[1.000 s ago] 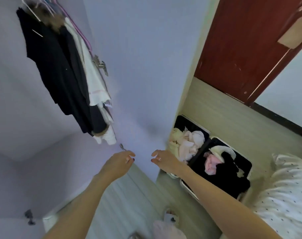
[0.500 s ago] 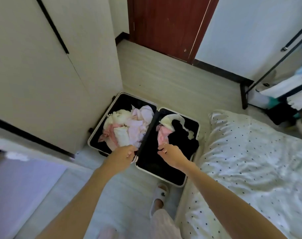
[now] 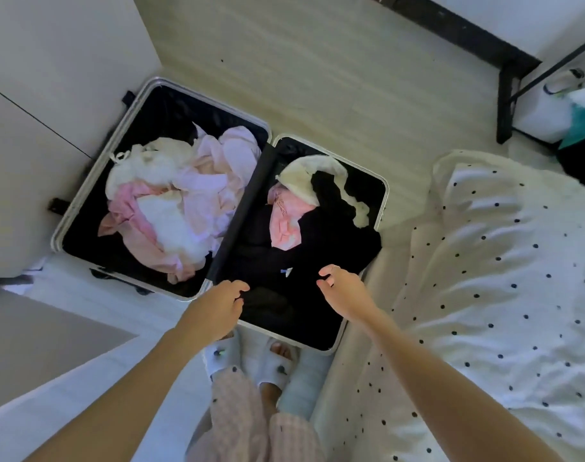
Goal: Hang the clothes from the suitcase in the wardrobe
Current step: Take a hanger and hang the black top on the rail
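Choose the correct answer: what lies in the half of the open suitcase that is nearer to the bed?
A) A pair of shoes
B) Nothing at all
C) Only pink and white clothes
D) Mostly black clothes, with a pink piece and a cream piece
D: the half of the suitcase beside the bed holds mostly black clothes, with a pink piece and a cream piece on top.

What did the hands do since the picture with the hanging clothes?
The view swung from the wardrobe down to the open suitcase. The left hand and right hand came down over the black garment, fingers curling at it, not clearly gripping. The pink and white clothes stayed put.
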Tool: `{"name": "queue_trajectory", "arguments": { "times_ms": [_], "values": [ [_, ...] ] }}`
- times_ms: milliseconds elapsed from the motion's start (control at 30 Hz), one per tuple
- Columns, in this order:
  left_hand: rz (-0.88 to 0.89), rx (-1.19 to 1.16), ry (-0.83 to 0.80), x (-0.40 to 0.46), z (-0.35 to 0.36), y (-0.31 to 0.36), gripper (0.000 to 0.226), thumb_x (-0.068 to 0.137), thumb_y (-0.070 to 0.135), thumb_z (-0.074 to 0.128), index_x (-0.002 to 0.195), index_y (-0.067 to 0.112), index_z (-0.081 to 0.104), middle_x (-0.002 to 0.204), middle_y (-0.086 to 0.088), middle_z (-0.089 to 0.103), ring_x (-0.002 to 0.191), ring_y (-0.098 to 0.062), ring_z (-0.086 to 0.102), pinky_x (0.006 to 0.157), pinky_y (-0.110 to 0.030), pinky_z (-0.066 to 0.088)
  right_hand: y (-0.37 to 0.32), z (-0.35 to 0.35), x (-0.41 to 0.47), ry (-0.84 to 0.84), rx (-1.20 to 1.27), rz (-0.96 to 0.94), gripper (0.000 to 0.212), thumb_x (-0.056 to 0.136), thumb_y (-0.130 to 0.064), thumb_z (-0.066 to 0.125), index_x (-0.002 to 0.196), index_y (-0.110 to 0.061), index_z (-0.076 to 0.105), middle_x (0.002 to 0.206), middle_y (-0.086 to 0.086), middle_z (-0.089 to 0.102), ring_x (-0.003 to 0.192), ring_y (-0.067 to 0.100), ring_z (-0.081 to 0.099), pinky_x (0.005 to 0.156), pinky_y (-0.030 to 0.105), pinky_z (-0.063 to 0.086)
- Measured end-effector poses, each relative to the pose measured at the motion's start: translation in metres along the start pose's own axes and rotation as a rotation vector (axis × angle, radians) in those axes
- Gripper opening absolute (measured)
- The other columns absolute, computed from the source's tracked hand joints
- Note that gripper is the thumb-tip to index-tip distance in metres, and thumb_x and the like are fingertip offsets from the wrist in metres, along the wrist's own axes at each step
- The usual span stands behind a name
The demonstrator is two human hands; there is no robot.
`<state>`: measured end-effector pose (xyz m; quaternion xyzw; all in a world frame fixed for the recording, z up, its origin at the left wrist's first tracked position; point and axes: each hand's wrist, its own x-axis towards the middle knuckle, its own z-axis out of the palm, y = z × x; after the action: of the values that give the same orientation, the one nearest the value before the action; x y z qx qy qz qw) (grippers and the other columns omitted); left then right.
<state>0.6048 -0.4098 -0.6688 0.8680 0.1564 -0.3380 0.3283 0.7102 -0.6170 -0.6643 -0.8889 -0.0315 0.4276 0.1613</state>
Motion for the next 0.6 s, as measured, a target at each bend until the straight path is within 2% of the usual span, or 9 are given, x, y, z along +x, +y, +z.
{"name": "queue_trajectory", "arguments": {
  "times_ms": [67, 167, 233, 267, 333, 433, 500, 567, 600],
  "values": [
    [-0.009, 0.040, -0.020, 0.041, 0.014, -0.017, 0.037, 0.098, 0.018, 0.036, 0.135, 0.019, 0.043, 0.128, -0.004, 0.052, 0.105, -0.021, 0.056, 0.088, -0.035, 0.047, 0.019, 0.015, 0.043, 0.023, -0.023, 0.036, 0.038, 0.098, -0.026, 0.044, 0.134, -0.015, 0.046, 0.108, 0.004, 0.067, 0.099, 0.020, 0.062, 0.086, 0.032, 0.048],
    [-0.009, 0.046, -0.005, 0.112, 0.042, -0.048, 0.037, 0.098, 0.018, 0.036, 0.134, 0.020, 0.044, 0.129, -0.002, 0.052, 0.101, -0.020, 0.057, 0.086, -0.034, 0.047, 0.053, 0.050, 0.118, 0.051, -0.067, 0.107, 0.045, 0.097, -0.027, 0.048, 0.139, -0.011, 0.040, 0.124, 0.008, 0.058, 0.113, 0.024, 0.055, 0.094, 0.037, 0.048],
    [0.005, 0.034, 0.004, 0.156, 0.063, -0.067, 0.036, 0.098, 0.018, 0.037, 0.133, 0.021, 0.046, 0.127, -0.001, 0.053, 0.090, -0.018, 0.057, 0.083, -0.035, 0.048, 0.073, 0.072, 0.165, 0.097, -0.164, 0.132, 0.054, 0.095, -0.029, 0.050, 0.142, -0.009, 0.032, 0.136, 0.011, 0.046, 0.124, 0.028, 0.044, 0.099, 0.040, 0.044],
    [0.008, 0.023, 0.011, 0.170, 0.070, -0.073, 0.036, 0.098, 0.018, 0.037, 0.132, 0.021, 0.047, 0.126, -0.001, 0.054, 0.090, -0.018, 0.057, 0.084, -0.037, 0.049, 0.079, 0.078, 0.182, 0.142, -0.224, 0.127, 0.060, 0.094, -0.031, 0.052, 0.145, -0.009, 0.026, 0.143, 0.011, 0.038, 0.130, 0.030, 0.037, 0.101, 0.042, 0.042],
    [0.012, 0.003, 0.008, 0.197, 0.090, -0.088, 0.035, 0.098, 0.018, 0.037, 0.132, 0.021, 0.047, 0.124, -0.001, 0.055, 0.100, -0.019, 0.058, 0.089, -0.040, 0.048, 0.091, 0.088, 0.217, 0.235, -0.317, 0.095, 0.076, 0.092, -0.035, 0.056, 0.149, -0.011, 0.013, 0.154, 0.009, 0.019, 0.140, 0.031, 0.022, 0.105, 0.046, 0.037],
    [0.033, -0.026, 0.017, 0.227, 0.116, -0.103, 0.034, 0.097, 0.017, 0.038, 0.129, 0.021, 0.049, 0.120, 0.000, 0.056, 0.103, -0.019, 0.057, 0.089, -0.041, 0.048, 0.107, 0.102, 0.267, 0.221, -0.501, 0.159, 0.092, 0.087, -0.044, 0.060, 0.151, -0.011, 0.002, 0.159, 0.004, -0.002, 0.146, 0.029, 0.002, 0.110, 0.047, 0.028],
    [0.056, -0.046, 0.021, 0.237, 0.128, -0.108, 0.034, 0.096, 0.015, 0.039, 0.127, 0.020, 0.051, 0.117, 0.001, 0.057, 0.103, -0.018, 0.057, 0.089, -0.041, 0.048, 0.116, 0.109, 0.288, 0.164, -0.576, 0.225, 0.079, 0.088, -0.043, 0.058, 0.148, -0.009, 0.019, 0.158, 0.007, 0.002, 0.145, 0.030, 0.003, 0.109, 0.048, 0.026],
    [0.074, -0.048, 0.013, 0.245, 0.134, -0.111, 0.033, 0.096, 0.015, 0.040, 0.127, 0.020, 0.052, 0.116, 0.002, 0.057, 0.103, -0.017, 0.057, 0.089, -0.040, 0.048, 0.126, 0.117, 0.302, 0.152, -0.557, 0.224, 0.048, 0.092, -0.032, 0.056, 0.133, -0.010, 0.046, 0.151, 0.012, 0.023, 0.140, 0.032, 0.017, 0.105, 0.047, 0.028],
    [0.076, -0.050, 0.009, 0.246, 0.134, -0.110, 0.033, 0.096, 0.015, 0.040, 0.127, 0.020, 0.052, 0.116, 0.002, 0.057, 0.103, -0.017, 0.057, 0.089, -0.039, 0.048, 0.129, 0.119, 0.303, 0.167, -0.517, 0.199, 0.037, 0.092, -0.026, 0.055, 0.125, -0.010, 0.053, 0.143, 0.013, 0.035, 0.134, 0.032, 0.027, 0.101, 0.046, 0.032]
  ]
}}
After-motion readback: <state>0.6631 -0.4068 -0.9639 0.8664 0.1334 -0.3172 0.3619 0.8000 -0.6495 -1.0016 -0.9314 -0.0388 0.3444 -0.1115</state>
